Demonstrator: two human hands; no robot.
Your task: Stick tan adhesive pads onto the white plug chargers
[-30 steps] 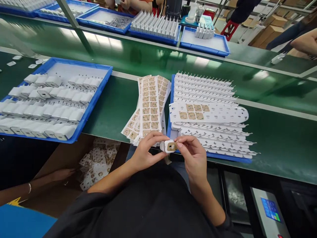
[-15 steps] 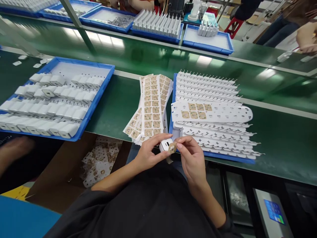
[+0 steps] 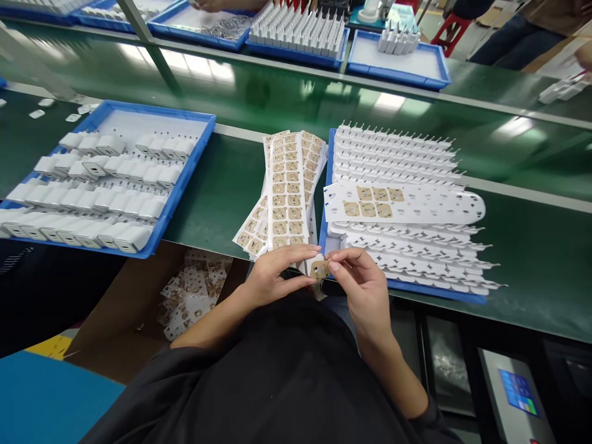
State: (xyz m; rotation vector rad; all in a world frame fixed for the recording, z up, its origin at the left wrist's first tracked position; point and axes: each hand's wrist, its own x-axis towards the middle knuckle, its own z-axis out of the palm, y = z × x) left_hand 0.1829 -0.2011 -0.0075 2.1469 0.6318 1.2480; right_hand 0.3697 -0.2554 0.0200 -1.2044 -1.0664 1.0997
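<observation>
Between thumb and fingers, my left hand [image 3: 271,275] grips a small white charger [image 3: 316,258]. My right hand [image 3: 364,287] pinches the edge of a tan adhesive sticker [image 3: 319,270] with small cutouts. The sticker lies against or just in front of the charger's end face; whether it is stuck down I cannot tell. Just beyond my hands is a fanned pile of sticker sheets [image 3: 287,191]. A partly used sticker sheet [image 3: 428,206] rests across rows of white chargers [image 3: 393,157] in the right blue tray [image 3: 329,163].
At left, a blue tray [image 3: 181,179] carries rows of white chargers. Below the bench edge, a cardboard box [image 3: 139,308] contains used sticker sheets [image 3: 197,290]. More trays stand across the bench, including one of upright white parts [image 3: 298,31]. A device with a lit screen [image 3: 518,391] is at lower right.
The sticker has come over the charger's face, hiding the port that showed before. A co-worker's hand at the left has gone from view. The view has shifted slightly.
</observation>
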